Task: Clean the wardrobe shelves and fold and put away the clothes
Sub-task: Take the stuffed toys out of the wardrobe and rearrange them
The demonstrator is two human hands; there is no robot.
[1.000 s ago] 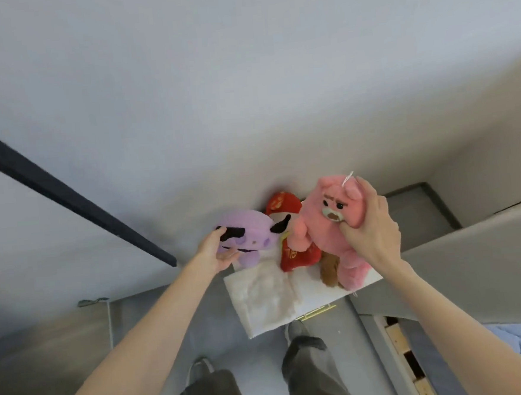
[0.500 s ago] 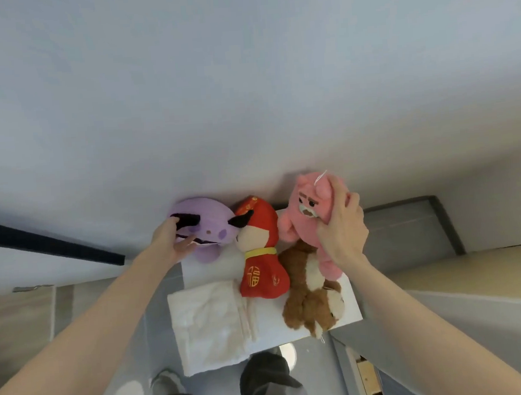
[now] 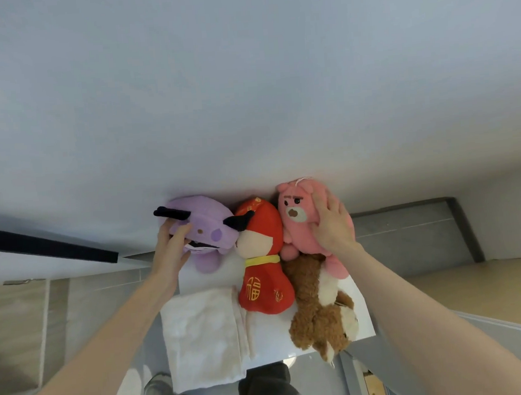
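Note:
A row of plush toys stands on a small white shelf top [image 3: 270,335] against the pale wall. My left hand [image 3: 170,246] grips the face of the purple horned plush [image 3: 207,228] at the left end. My right hand [image 3: 332,223] is cupped round the side of the pink bear plush [image 3: 296,222] at the right end, holding it upright against the wall. Between them stands a red doll [image 3: 265,283] with gold characters. A brown and white plush dog [image 3: 318,310] lies below the pink bear. A folded white cloth [image 3: 202,334] lies on the shelf top's left front.
A dark bar [image 3: 47,247] runs along the wall at the left. My legs in dark trousers [image 3: 269,391] and a shoe [image 3: 157,389] show on the grey floor below. A beige panel [image 3: 491,292] lies to the right.
Both hands have pushed the purple and pink plush toys back and upright against the wall. The view has tilted down, so more of the shelf top, cloth and brown dog shows.

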